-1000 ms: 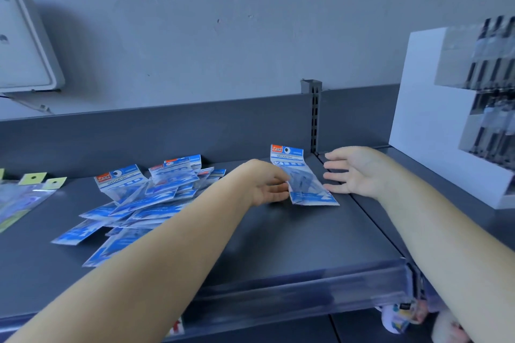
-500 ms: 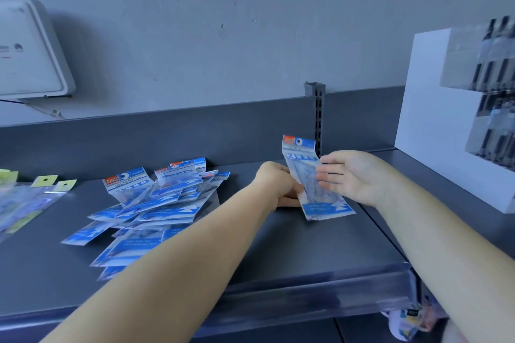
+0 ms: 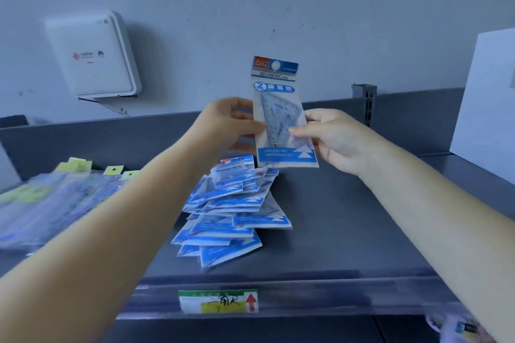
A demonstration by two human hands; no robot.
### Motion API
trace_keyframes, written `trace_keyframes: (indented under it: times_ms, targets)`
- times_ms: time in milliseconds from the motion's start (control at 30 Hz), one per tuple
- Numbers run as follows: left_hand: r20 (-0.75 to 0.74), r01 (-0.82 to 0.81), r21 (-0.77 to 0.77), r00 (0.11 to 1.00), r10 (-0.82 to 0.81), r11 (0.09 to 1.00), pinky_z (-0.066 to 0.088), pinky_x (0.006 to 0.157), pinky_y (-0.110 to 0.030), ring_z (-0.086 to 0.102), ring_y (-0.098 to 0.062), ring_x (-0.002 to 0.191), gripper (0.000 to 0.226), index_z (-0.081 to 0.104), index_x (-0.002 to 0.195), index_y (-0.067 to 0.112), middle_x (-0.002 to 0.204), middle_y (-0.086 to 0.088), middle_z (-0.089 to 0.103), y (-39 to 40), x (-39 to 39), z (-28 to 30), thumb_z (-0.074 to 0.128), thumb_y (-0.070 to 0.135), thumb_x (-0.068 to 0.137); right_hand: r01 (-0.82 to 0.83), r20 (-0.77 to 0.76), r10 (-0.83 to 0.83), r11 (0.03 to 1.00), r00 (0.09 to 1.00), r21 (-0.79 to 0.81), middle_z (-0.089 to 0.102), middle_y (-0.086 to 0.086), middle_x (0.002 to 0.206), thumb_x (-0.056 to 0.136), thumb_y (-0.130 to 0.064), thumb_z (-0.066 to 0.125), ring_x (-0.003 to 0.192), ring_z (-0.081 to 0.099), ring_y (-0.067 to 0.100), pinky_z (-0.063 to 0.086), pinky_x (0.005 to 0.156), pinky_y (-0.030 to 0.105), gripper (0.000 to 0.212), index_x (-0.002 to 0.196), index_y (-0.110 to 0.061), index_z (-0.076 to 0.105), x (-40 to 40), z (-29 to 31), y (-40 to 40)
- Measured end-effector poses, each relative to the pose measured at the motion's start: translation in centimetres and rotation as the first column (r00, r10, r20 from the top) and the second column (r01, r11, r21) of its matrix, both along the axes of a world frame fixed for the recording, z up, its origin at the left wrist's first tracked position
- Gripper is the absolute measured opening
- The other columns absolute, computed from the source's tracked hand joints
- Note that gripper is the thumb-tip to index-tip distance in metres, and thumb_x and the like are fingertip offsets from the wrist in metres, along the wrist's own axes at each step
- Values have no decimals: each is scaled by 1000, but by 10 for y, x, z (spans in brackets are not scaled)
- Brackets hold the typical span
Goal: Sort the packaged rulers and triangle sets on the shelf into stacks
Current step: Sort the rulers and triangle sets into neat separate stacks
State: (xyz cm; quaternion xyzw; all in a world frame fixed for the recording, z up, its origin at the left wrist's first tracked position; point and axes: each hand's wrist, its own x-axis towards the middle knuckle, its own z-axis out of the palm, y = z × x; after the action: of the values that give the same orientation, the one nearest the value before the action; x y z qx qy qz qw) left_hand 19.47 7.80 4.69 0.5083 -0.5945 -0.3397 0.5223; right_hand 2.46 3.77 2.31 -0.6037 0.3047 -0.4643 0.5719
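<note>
Hands: left hand point(image 3: 225, 127) and right hand point(image 3: 331, 139) both pinch one triangle set pack point(image 3: 280, 117), fingers closed on its side edges
Pack: upright, lifted off the shelf point(image 3: 348, 225), header card on top
Pile: messy blue packs point(image 3: 231, 209) right below on the shelf
Left side: blurry yellow-tagged packs point(image 3: 55, 192)
Front rail: price label point(image 3: 218, 301), red arrow

Both forearms bare — no sleeves, watch or rings — fingers point(image 3: 245, 103) ungloved.

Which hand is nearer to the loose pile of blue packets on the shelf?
Left. The left hand hangs just above the pile's far end; the right hand, sharing the lifted triangle-set packet, sits off to the pile's right.
</note>
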Motion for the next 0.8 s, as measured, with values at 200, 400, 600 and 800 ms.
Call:
trace_keyframes:
  times_ms: [200,400,600,800]
  targets:
    - [381,-218,184,915,135,958,52,89,-41,57,-17,98,24,56,110,24,105,-1,59,5,79,-23,57,39,91,109,-641,-181,983,746,-149,54,11,126,80,-23,71,107,57,25,49,92,40,63,133,-5,41,67,-31,0]
    - [388,-150,445,921,-39,883,35,104,-35,39,-17,126,47,43,132,35,133,11,43,6,143,-56,48,55,90,-34,-777,-264,939,571,-344,37,0,141,84,-46,62,123,46,16,34,91,25,65,141,-28,36,96,-33,11]
    - [72,303,531,914,-399,791,34,106,-23,52,-7,116,22,53,116,38,121,18,60,-9,155,-89,42,41,96,-101,-893,-295,932,340,-347,48,-9,121,72,-66,60,114,48,15,42,96,31,63,123,-31,52,128,-53,25]
    - [131,382,559,835,-534,736,25,115,-34,40,-11,134,94,29,146,33,146,10,41,-34,139,-99,64,60,62,15,-880,-289,952,378,-306,32,-15,144,73,-55,68,132,33,6,28,107,24,77,141,-37,36,111,-57,26]
